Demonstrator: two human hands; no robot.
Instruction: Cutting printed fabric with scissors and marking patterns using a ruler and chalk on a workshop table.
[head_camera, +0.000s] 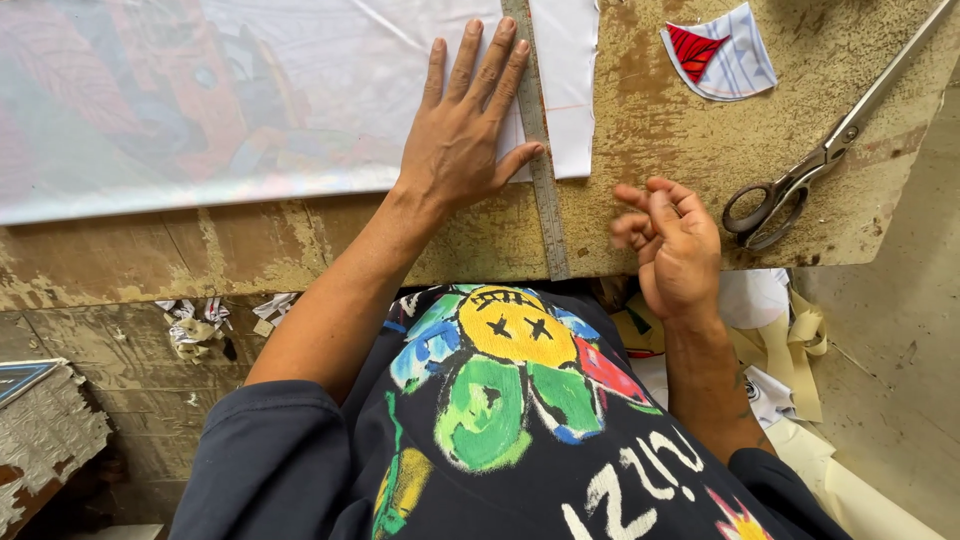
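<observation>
Worn and stained, our counter (650, 120) carries a printed sheet (200, 100) toward its left edge. Our left hand (462, 140) presses flat, fingers spread, on the sheet beside a steel ruler (540, 150). Our right hand (675, 245) hovers loosely curled, empty, near the front edge; scissors (810, 170) lie right.

Left hand (462, 135) flat on white printed sheet (200, 100) beside steel ruler (540, 150); right hand (675, 245) loosely curled near scissors (815, 160).
</observation>
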